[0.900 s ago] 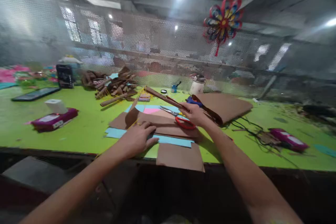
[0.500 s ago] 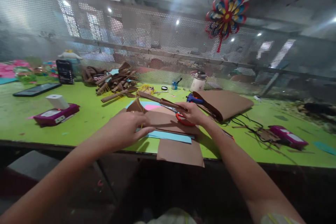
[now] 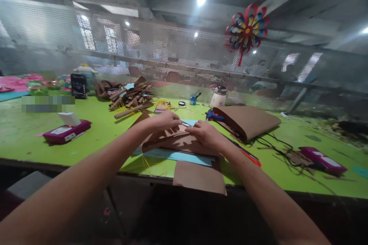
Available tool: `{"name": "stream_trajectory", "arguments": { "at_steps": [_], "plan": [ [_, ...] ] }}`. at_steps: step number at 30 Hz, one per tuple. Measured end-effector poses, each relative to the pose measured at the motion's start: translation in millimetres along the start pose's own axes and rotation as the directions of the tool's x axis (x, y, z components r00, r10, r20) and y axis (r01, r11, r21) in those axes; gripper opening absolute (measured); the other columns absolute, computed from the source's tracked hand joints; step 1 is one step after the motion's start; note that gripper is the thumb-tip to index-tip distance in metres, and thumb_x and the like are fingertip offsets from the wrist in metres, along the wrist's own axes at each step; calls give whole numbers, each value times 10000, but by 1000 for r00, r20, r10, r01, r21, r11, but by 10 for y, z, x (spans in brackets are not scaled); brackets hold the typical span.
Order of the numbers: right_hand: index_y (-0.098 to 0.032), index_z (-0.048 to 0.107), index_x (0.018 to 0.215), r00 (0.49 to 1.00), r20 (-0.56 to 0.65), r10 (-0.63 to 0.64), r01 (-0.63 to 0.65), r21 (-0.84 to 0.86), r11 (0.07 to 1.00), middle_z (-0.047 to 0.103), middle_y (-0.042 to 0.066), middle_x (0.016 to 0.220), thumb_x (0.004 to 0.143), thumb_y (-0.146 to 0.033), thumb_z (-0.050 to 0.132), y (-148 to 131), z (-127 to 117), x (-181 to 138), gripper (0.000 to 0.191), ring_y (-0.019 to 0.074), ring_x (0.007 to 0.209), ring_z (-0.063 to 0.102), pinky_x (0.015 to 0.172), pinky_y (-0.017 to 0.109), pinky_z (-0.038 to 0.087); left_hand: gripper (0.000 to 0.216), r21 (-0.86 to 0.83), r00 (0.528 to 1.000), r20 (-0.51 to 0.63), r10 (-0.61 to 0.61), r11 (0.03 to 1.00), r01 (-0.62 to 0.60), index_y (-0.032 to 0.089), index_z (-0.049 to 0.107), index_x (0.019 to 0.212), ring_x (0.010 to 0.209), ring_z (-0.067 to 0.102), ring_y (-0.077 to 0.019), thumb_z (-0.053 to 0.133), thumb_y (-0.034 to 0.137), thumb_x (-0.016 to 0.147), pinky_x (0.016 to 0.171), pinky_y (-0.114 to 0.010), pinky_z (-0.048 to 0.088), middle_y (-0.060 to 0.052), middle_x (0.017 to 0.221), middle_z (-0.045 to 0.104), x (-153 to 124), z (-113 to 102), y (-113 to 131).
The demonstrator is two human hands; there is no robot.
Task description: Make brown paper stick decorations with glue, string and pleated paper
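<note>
**Work Status: Apparently Partway**

The brown paper (image 3: 184, 143) lies on the bench (image 3: 100, 122), over blue paper (image 3: 178, 155); its left end is curled and no fastening is visible. The left hand (image 3: 165, 122) and right hand (image 3: 207, 134) work close together above it. Neither grip's state can be determined: fingers obscure any contact and part of a metal blade (image 3: 186, 124).

Left hand (image 3: 163, 123) and right hand (image 3: 207, 134) nearly meet, fingers (image 3: 174, 120) bent, forearms (image 3: 109, 160) angled inward.
</note>
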State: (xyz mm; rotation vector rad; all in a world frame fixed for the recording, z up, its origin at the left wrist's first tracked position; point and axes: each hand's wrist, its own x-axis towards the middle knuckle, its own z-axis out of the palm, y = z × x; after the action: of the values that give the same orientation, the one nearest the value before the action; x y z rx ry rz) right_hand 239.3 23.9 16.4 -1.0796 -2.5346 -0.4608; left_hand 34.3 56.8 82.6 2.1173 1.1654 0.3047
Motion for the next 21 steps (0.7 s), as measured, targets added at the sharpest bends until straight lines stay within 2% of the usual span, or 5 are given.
{"name": "stream_trajectory", "arguments": {
  "at_steps": [3,7,11,16,21],
  "plan": [
    [-287,568,1124,999,-25,37,-39,-51,998,518,38,744,846,-161,456,105,-13,-19,326,140,655,400,590,252,260,325,66,997,19,79,995,-80,148,658,701,627,561,-171,537,448,727,608,-254,407,-50,654,643,60,82,-132],
    [-281,589,1100,999,-27,45,-46,-25,999,538,44,771,860,-191,455,181,-48,-44,289,135,672,425,605,248,281,346,-235,982,157,104,970,-65,162,654,849,608,587,-169,445,433,797,598,-272,435,-57,656,652,7,169,-223],
    [-285,600,1083,999,0,36,-36,14,999,556,43,768,861,-187,455,232,-15,-48,283,136,684,445,620,246,300,324,-590,910,353,217,807,37,109,626,926,635,618,-187,456,357,804,611,-315,475,-114,750,670,54,243,-293],
    [-269,610,1076,1000,11,16,-16,32,999,584,55,784,843,-178,480,274,15,-56,282,153,709,452,628,259,325,296,-693,891,371,260,717,79,113,605,1017,710,636,-204,495,228,768,671,-347,491,-114,811,679,72,263,-368],
    [-235,636,1035,1000,-16,-1,3,128,992,624,72,850,839,-159,481,243,-112,-49,261,174,771,464,678,294,371,323,-753,884,368,286,649,104,173,578,1081,761,636,-191,523,172,762,699,-338,477,-77,829,675,15,242,-439]
  ]
}}
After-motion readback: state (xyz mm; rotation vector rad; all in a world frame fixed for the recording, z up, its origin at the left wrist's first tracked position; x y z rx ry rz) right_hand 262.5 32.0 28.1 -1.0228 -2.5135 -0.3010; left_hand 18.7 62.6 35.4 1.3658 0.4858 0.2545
